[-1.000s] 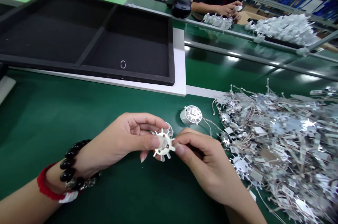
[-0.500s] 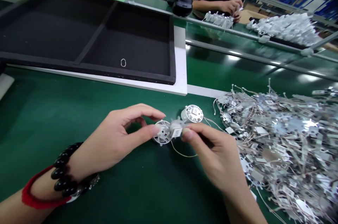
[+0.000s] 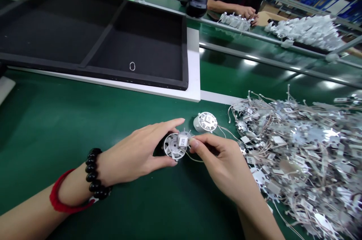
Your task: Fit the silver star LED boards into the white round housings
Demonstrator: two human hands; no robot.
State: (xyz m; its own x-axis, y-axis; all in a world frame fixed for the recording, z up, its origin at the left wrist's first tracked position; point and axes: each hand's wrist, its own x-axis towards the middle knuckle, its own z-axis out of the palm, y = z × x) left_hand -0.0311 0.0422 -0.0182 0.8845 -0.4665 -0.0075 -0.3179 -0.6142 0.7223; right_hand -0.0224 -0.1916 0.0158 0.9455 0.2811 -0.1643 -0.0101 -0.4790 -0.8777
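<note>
Between thumb and fingers, my right hand (image 3: 219,157) pinches a silvery toothed plate (image 3: 183,139) with a white square label and a thin wire. The plate is tilted over the right part of a round white housing (image 3: 172,149), whose spokes show. My left hand (image 3: 141,149) curves around the housing's left side, thumb at its lower edge and fingers above it. Just behind, a second white housing (image 3: 201,123) stands on the green table with a labelled plate on top and wires trailing right.
A large heap of metal plates with wires (image 3: 296,149) covers the right side. Back left lies a black divided tray (image 3: 185,59) on a white board (image 3: 194,48). Across a metal rail, a person's hands (image 3: 247,12) work beside white parts (image 3: 308,31).
My left hand has shifted from gripping the housing's top edge to lying around its side, fingers wider apart. My right hand has moved the plate left, over the housing.
</note>
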